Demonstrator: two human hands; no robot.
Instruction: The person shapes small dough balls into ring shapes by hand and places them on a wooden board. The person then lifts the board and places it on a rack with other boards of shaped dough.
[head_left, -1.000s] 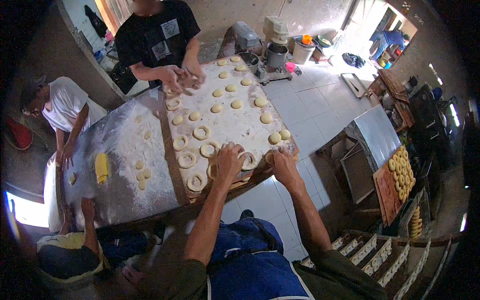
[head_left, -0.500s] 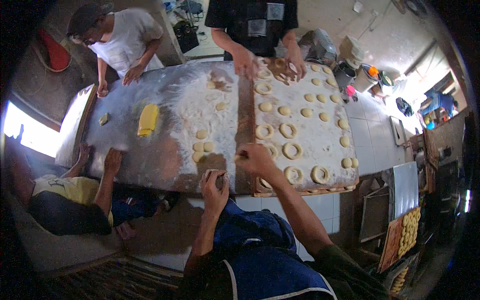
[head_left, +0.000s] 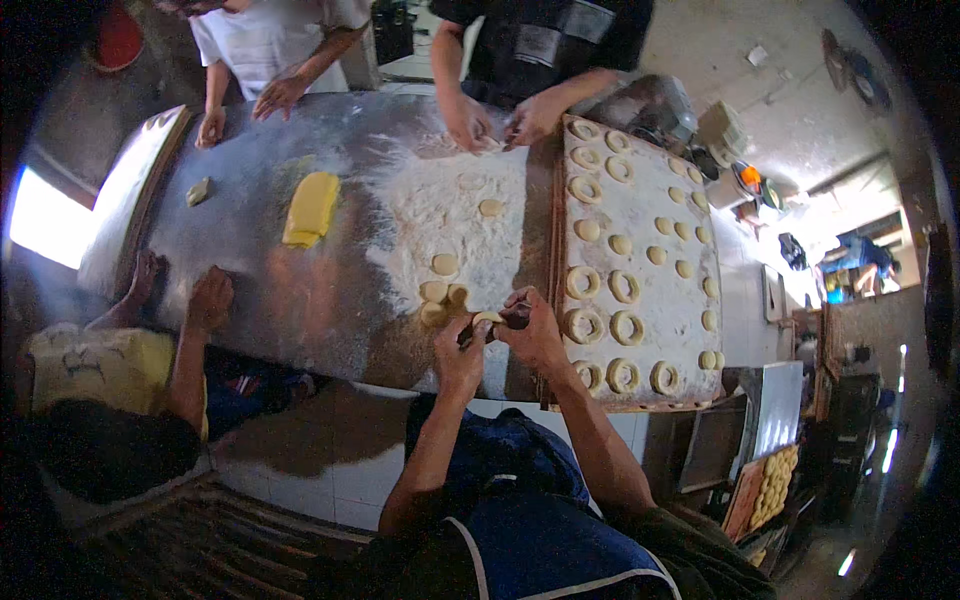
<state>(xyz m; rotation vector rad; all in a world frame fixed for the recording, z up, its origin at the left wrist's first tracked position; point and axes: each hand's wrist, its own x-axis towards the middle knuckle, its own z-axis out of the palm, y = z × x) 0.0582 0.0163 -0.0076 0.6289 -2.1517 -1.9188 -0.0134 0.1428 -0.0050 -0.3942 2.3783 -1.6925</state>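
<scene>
My left hand (head_left: 460,350) and my right hand (head_left: 530,335) meet at the front of the metal table (head_left: 270,320), both with fingers closed round a pale piece of dough (head_left: 487,318). Just behind them, small dough rounds (head_left: 444,264) sit on spilled flour (head_left: 440,210). To my right is a floured board (head_left: 655,295) carrying rows of dough rings (head_left: 625,285) and flattened rounds (head_left: 683,268). A yellow slab (head_left: 311,208) and a small dough lump (head_left: 198,192) lie further left on the metal.
Co-workers' hands (head_left: 470,125), (head_left: 280,95) work along the far edge, another worker's hands (head_left: 208,295) at near left. Metal sheets (head_left: 125,190) stand at the table's left end. Mixers (head_left: 670,110) are behind the board; a rack with dough trays (head_left: 765,485) stands at right.
My hands have moved left off the board to the metal table and come together round the dough. The black-shirted co-worker's hands have shifted from the board onto the flour. The view has turned left.
</scene>
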